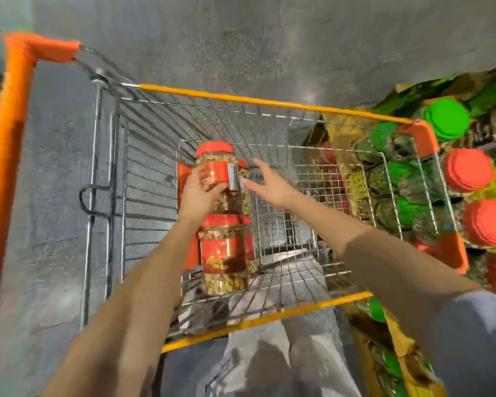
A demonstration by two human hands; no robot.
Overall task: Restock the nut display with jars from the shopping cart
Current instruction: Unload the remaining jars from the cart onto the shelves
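The cart [269, 102] stands in the middle of the view, its wire basket open to the camera and its orange handle [9, 138] running down the left side. Inside, toward the left wall, the left hand [198, 196] grips a jar [216, 170] of nuts with a red lid and red label; fingers and thumb are curled round its lower body from the near-left side, and the jar is upright. Its base is hidden by the hand and by a second jar [224, 253], so whether it rests on the basket floor cannot be told. The second jar, same lid and label, stands just nearer, upright on the wire floor. A third jar [245, 196] shows partly behind the held one, on its right. The right hand [272, 187] hovers just right of the held jar, fingers [259, 164] straight and spread, palm turned to the jar, holding nothing; its fingertips are close to the label, but contact cannot be told. The display [338, 133] lies along the right side of the cart, stacked with jars: a green lid [445, 118] at the far end and red lids [468, 170] nearer. A grey-blue sleeve [476, 339] covers the right upper arm, and light trousers [269, 362] show below the near rim. The floor [241, 38] is grey.
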